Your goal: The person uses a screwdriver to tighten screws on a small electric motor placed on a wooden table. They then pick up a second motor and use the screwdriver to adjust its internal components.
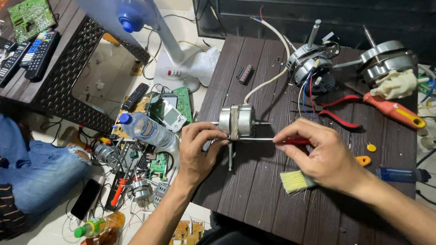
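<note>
A small silver fan motor [237, 120] with a threaded shaft lies on the dark brown table [254, 190]. My left hand [200, 152] grips its near left side and steadies it. My right hand [318, 154] holds a red-handled screwdriver [290, 141], whose metal shank reaches left to the motor's lower edge. A yellow-bristled brush [295, 181] lies just under my right hand.
Two more fan motors [309, 63] [386, 59] with wires sit at the table's far side, beside red pliers [340, 106] and an orange-handled tool [399, 113]. A blue lighter [399, 174] lies at right. On the floor left: water bottle [145, 129], circuit boards, remotes, a white fan base [179, 68], a seated person's jeans.
</note>
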